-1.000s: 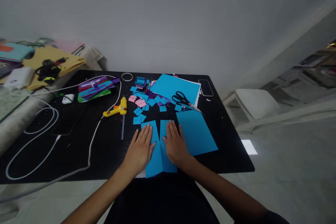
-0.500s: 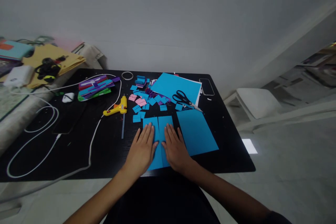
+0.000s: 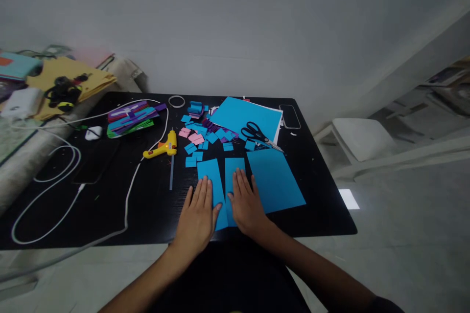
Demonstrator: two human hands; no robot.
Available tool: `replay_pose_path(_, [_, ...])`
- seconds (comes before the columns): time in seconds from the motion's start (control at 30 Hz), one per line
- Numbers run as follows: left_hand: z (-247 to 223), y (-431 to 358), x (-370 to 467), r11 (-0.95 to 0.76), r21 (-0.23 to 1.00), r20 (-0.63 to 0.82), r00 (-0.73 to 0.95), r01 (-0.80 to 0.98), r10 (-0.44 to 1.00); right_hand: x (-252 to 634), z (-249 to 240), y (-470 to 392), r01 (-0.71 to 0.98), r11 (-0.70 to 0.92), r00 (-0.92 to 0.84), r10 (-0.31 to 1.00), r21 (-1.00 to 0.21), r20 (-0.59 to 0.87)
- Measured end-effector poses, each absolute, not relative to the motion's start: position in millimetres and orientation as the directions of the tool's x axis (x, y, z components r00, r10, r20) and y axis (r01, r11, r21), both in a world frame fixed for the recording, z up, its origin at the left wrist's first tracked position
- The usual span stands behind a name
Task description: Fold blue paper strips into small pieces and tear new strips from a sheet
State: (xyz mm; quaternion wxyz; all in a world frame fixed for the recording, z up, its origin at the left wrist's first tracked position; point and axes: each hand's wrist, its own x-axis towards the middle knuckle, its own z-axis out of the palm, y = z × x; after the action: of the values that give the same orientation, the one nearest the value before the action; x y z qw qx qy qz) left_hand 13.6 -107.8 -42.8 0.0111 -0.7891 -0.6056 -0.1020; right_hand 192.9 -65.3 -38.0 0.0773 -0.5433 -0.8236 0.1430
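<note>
Two long pieces of blue paper lie side by side at the table's front edge, with a narrow dark gap between them that widens toward the far end. On the left blue piece [image 3: 212,172] my left hand [image 3: 197,210] rests flat, fingers stretched out. My right hand [image 3: 246,203] lies flat on the right blue piece [image 3: 234,164], fingers straight. A larger blue sheet [image 3: 275,178] is just right of that hand. Beyond it, black-handled scissors [image 3: 257,133] lie partly on another blue sheet [image 3: 238,112]. Neither hand is gripping anything.
Small folded blue squares [image 3: 191,148] and pink squares [image 3: 196,138] are scattered mid-table. A yellow glue gun [image 3: 161,147] with its cord lies left of them. Coloured strips [image 3: 132,118], a phone [image 3: 96,161] and white cables are farther left. A white chair [image 3: 363,139] stands at right.
The two blue pieces have parted at the far end, leaving a wider gap there. My left hand has shifted slightly left, and my right hand slightly right. The view has tilted a little.
</note>
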Motion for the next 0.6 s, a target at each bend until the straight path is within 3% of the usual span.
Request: replay_pose_path(0.6, [-47.0,-106.6,7.5,-0.288,0.140,0.180,0.261,0.947,0.948,198.9,-41.6,-63.5,0.850,0.415,-0.436,0.900,-0.324,0.007])
